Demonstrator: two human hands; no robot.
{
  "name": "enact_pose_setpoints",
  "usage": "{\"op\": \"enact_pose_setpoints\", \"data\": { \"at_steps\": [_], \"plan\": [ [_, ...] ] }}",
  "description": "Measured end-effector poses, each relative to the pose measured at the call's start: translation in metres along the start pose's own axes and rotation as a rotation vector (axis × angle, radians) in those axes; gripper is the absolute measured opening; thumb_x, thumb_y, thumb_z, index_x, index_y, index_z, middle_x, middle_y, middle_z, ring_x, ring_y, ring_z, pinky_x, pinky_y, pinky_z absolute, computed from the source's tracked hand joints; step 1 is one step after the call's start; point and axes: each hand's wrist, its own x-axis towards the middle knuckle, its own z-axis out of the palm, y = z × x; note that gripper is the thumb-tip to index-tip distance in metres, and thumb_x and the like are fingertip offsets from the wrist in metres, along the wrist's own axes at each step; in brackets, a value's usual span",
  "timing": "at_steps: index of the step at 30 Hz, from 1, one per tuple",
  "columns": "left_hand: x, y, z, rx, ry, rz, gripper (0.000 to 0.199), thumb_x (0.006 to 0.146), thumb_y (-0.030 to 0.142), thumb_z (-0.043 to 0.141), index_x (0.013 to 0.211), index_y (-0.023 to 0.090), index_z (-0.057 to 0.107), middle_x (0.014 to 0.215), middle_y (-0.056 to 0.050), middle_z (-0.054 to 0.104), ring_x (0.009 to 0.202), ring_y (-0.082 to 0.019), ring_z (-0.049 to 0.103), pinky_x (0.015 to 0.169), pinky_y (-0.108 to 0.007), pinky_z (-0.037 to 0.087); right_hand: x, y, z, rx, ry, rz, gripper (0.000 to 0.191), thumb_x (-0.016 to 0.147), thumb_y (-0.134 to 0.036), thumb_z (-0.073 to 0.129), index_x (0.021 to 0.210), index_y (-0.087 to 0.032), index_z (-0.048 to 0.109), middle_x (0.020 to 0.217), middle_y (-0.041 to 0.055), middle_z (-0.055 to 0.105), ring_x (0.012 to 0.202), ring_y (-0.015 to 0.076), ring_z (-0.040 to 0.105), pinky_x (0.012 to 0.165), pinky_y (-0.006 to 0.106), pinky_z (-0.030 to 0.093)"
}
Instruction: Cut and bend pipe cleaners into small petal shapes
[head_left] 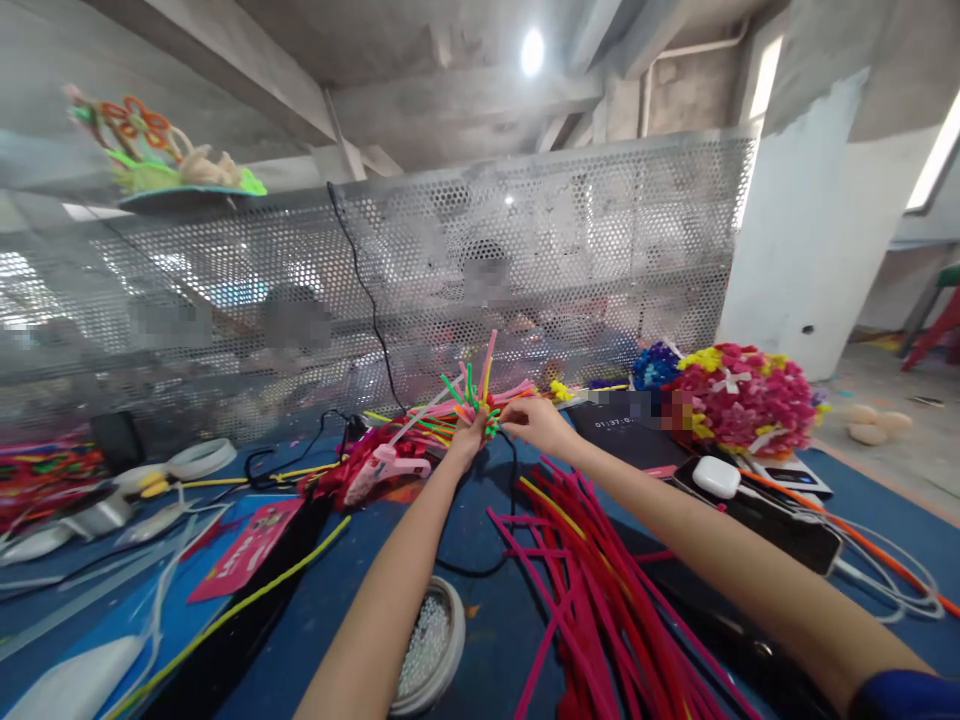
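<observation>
Near the middle of the view, my left hand (469, 436) is closed around a small bunch of pipe cleaners (487, 378), with pink, green and yellow stems sticking up from it. My right hand (536, 420) is at the right side of the bunch, thumb and fingertips pinched together beside its green curled ends. What those fingertips hold is too small to make out. A pink glue gun (384, 468) lies left of my left hand. Long red and pink pipe cleaners (600, 580) spread over the blue table below my right forearm.
A round tub of clear beads (429, 640) stands near the front edge. Pink and yellow flowers (746, 400), a dark screen (622, 428), a phone (787, 525) and a white earphone case (716, 477) are at right. Tape rolls (202, 458) lie left. A perforated metal panel (525, 270) stands behind the table.
</observation>
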Motion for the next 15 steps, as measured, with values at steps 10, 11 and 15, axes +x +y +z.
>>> {"op": "enact_pose_setpoints", "data": {
  "at_steps": [10, 11, 15],
  "plan": [
    [0.003, -0.001, 0.005, 0.071, 0.047, -0.065, 0.027, 0.087, 0.032, 0.050, 0.105, 0.013, 0.055, 0.096, -0.005, 0.060, 0.076, -0.014, 0.059, 0.065, -0.030, 0.052, -0.003, -0.008, 0.014, -0.164, 0.099, -0.060, 0.018, 0.084, -0.015, 0.048, 0.094, -0.015, 0.063, 0.090, 0.0068, 0.066, 0.084, 0.0159, 0.060, 0.076, 0.023, 0.042],
    [0.003, -0.001, 0.005, 0.076, 0.046, -0.068, 0.027, 0.087, 0.032, 0.050, 0.106, 0.013, 0.055, 0.098, -0.006, 0.059, 0.079, -0.015, 0.060, 0.067, -0.032, 0.052, -0.003, -0.009, 0.014, -0.195, 0.085, -0.063, 0.019, 0.085, -0.016, 0.048, 0.095, -0.016, 0.064, 0.092, 0.0071, 0.066, 0.086, 0.0165, 0.059, 0.077, 0.024, 0.042],
    [0.005, -0.006, 0.004, 0.099, 0.029, -0.086, 0.029, 0.086, 0.032, 0.051, 0.108, 0.013, 0.054, 0.105, -0.007, 0.058, 0.087, -0.018, 0.059, 0.073, -0.036, 0.051, -0.002, -0.010, 0.011, -0.329, 0.022, -0.055, 0.023, 0.087, -0.017, 0.046, 0.101, -0.018, 0.063, 0.097, 0.0077, 0.066, 0.092, 0.0179, 0.059, 0.081, 0.025, 0.040]
  ]
}}
